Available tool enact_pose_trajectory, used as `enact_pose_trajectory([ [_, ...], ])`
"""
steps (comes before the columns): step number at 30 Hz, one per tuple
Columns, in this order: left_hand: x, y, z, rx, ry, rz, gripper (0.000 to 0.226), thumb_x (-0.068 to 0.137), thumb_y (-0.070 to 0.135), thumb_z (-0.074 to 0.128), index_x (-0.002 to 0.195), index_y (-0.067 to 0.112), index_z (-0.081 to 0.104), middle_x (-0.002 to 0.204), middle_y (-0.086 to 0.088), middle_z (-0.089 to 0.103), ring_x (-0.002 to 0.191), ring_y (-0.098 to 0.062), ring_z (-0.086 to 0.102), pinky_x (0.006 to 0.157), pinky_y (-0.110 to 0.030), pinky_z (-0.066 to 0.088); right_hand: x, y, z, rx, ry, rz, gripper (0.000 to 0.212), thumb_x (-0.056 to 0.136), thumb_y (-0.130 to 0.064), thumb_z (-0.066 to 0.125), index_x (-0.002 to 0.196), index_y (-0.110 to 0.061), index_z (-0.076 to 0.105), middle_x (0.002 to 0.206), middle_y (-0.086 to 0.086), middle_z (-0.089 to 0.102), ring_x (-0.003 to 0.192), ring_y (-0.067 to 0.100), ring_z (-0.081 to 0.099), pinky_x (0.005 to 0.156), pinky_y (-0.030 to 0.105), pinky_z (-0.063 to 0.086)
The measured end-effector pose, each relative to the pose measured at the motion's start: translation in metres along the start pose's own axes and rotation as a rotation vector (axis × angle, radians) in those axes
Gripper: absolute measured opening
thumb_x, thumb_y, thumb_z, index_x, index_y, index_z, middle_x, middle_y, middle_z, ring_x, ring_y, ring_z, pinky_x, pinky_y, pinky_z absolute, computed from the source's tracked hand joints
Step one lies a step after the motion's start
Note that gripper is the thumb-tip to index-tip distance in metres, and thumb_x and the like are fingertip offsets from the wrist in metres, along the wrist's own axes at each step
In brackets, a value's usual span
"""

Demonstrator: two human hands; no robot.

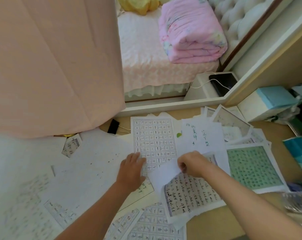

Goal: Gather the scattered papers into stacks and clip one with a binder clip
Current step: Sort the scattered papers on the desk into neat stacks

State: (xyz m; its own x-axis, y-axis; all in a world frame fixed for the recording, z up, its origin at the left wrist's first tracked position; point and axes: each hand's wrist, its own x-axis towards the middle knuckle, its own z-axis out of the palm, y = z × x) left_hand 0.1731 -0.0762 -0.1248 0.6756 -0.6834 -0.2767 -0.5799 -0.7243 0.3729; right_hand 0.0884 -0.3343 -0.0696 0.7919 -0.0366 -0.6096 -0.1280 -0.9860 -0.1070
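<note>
- A tan, wood-look surface [214, 227] carries the scattered papers [87, 170], which overlap and cover most of it
- Past its far edge, at 12 o'clock, stands a bed [139, 49] with a white quilted cover and a frilled skirt; a folded pink quilt [190, 32], soft and puffy, lies on it at 1 o'clock
- A pale pink curtain [51, 66] hangs in broad folds at 10 o'clock, its hem down on the papers
- The papers are thin white sheets: a grid sheet [154, 135] of small printed boxes lies in the middle, a green-squared sheet [252, 167] at 3 o'clock, and a sheet of handwritten columns [190, 200] at 5 o'clock
- The binder clip [113, 126], black with thin wire handles, lies at 11 o'clock, just beside the curtain hem and the grid sheet's top left corner, well apart from both hands
- The left hand [131, 170] lies flat with straight fingers, pressing on the lower left of the grid sheet
- The right hand [191, 164], near the left but not touching it, has its fingers curled and pinches the edge of a plain white sheet [161, 177], which bends upward
</note>
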Motion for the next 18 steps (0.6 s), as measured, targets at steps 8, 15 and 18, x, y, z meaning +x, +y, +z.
enact_pose_trajectory([
  [8, -0.009, 0.058, 0.006, -0.171, -0.012, -0.153, 0.062, 0.091, 0.050, 0.050, 0.144, 0.020, 0.038, 0.141, 0.003, 0.039, 0.130, -0.017, 0.033, 0.103, -0.033, 0.040, 0.013, 0.004, -0.013, -0.202, 0.154, -0.325, 0.015, 0.086, -0.024, 0.068, 0.101, -0.022, 0.068, 0.120, -0.002, 0.058, 0.110, 0.018, 0.049, 0.089, 0.033, 0.042],
  [15, -0.009, 0.100, 0.019, -0.269, -0.097, -0.296, 0.067, 0.081, 0.059, 0.061, 0.133, 0.023, 0.037, 0.124, 0.002, 0.037, 0.115, -0.014, 0.035, 0.090, -0.028, 0.041, 0.025, 0.008, 0.002, -0.093, 0.060, -0.186, 0.083, 0.064, -0.039, 0.088, 0.134, -0.034, 0.042, 0.126, -0.004, 0.054, 0.108, 0.018, 0.051, 0.094, 0.035, 0.042],
  [18, -0.003, 0.103, 0.020, -0.359, -0.076, -0.421, 0.051, 0.078, 0.035, 0.078, 0.117, 0.023, 0.046, 0.112, 0.003, 0.050, 0.098, -0.012, 0.051, 0.080, -0.026, 0.050, 0.029, 0.015, -0.003, -0.134, 0.007, -0.212, 0.058, 0.067, -0.050, 0.083, 0.116, -0.032, 0.057, 0.109, -0.006, 0.063, 0.104, 0.018, 0.051, 0.095, 0.036, 0.035],
])
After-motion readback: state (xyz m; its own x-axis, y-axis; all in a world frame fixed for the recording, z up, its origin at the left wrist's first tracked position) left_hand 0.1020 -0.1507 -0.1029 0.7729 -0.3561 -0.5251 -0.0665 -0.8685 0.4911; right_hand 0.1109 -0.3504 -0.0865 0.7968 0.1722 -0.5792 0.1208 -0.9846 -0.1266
